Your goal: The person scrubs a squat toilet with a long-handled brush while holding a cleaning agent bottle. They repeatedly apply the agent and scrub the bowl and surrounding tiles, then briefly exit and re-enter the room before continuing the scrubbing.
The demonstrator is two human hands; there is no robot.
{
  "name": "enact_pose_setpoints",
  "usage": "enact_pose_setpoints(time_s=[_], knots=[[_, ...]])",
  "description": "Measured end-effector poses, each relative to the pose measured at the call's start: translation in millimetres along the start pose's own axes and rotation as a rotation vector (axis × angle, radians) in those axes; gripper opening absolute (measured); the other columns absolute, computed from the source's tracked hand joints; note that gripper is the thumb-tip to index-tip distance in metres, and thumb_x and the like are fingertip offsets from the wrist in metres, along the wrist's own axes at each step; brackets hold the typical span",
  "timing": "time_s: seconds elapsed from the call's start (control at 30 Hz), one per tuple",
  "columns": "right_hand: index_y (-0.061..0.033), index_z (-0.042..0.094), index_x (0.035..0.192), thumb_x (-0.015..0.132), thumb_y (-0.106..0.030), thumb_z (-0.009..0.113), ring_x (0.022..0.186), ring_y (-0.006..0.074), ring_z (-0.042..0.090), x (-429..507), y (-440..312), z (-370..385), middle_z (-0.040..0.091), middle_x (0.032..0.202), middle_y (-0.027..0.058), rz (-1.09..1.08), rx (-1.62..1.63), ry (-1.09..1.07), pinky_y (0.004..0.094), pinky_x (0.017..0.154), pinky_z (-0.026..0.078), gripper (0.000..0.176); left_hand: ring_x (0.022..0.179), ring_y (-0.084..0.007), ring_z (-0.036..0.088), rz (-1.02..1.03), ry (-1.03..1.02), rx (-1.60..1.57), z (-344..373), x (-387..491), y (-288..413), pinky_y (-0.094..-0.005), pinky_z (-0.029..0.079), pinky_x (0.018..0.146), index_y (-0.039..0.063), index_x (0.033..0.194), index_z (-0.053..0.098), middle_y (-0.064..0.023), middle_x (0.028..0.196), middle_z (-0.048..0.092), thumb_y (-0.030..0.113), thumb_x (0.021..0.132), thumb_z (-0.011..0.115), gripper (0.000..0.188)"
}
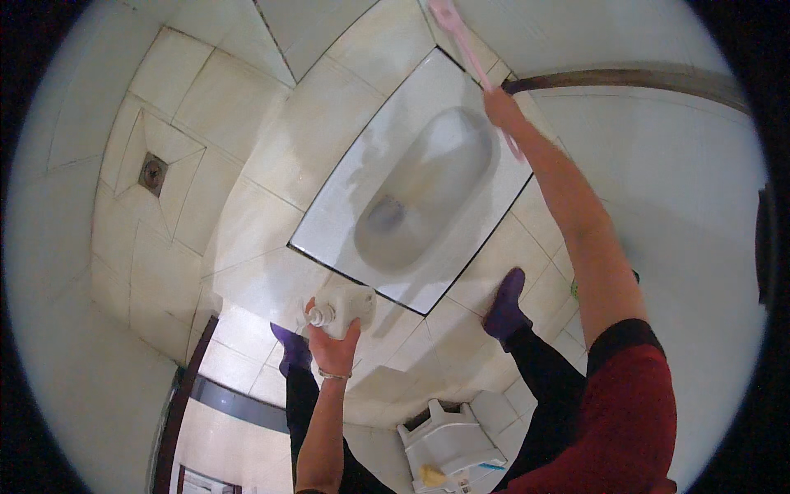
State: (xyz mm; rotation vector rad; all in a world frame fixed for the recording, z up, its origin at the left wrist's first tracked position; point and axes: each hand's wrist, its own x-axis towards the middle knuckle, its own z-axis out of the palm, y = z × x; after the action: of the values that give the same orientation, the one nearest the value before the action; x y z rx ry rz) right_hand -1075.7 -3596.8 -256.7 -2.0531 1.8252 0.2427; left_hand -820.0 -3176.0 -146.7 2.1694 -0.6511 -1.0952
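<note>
My left hand point(333, 346) grips a whitish plastic pump bottle point(355, 312) at the near edge of a white squat toilet point(327, 238) set into the floor. The bottle's pump head point(321, 315) points to the left. Stretched out at the upper right, my right hand point(505, 111) is closed round a pink plastic handle point(474, 58), above the toilet's far right edge. The handle's wider end point(444, 13) reaches the top rim of the picture, where it is partly cut off. A bluish patch shows in the bowl's drain end point(386, 213).
A square floor drain point(153, 175) lies at the left. Behind, between my legs, stands a white plastic stool point(447, 438) with a yellow item point(432, 475) and a blue item on it. A dark door frame point(185, 401) is at the lower left; a brown pipe or hose point(623, 78) runs upper right.
</note>
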Motion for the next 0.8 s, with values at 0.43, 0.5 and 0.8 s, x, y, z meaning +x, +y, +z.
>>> enact_pose_setpoints(time_s=[0.43, 0.5, 0.8], knots=[[-0.0021, 0.040, 0.121, 0.090, -0.029, 0.038, 0.100, 0.0208, 0.048, -87.8, 13.3, 140.5, 0.053, 0.104, 0.0135, -0.018, 0.602, -0.305, 0.0345, 0.085, 0.036, 0.041, 0.099, -0.0254, 0.053, 0.011, 0.131, -0.020, -24.6, 8.1, 15.9, -0.0335, 0.041, 0.086, 0.004, 0.124, 0.034, -0.0145, 0.108, 0.052, 0.014, 0.059, 0.073, 0.076], [-0.0043, 0.039, 0.126, 0.089, -0.035, 0.040, 0.106, 0.0147, 0.044, -188.4, 13.5, 187.9, 0.053, 0.108, 0.0101, -0.223, 0.884, -0.316, 0.0298, 0.090, 0.032, 0.048, 0.103, -0.0253, 0.050, -0.038, 0.102, -0.095, -30.2, 9.7, 13.3, -0.0344, 0.040, 0.088, 0.003, 0.124, 0.034, -0.0145, 0.112, 0.050, 0.014, 0.058, 0.074, 0.078], [-0.0038, 0.043, 0.111, 0.087, -0.028, 0.040, 0.051, 0.0327, 0.055, -203.3, 25.9, 245.9, 0.059, 0.075, 0.0196, -0.518, -0.176, 0.297, 0.0437, 0.043, 0.043, 0.034, 0.101, -0.0284, 0.052, -0.025, 0.167, -0.035, -62.7, 3.2, -4.2, -0.0350, 0.041, 0.086, 0.004, 0.125, 0.034, -0.0165, 0.109, 0.051, 0.014, 0.058, 0.074, 0.078]])
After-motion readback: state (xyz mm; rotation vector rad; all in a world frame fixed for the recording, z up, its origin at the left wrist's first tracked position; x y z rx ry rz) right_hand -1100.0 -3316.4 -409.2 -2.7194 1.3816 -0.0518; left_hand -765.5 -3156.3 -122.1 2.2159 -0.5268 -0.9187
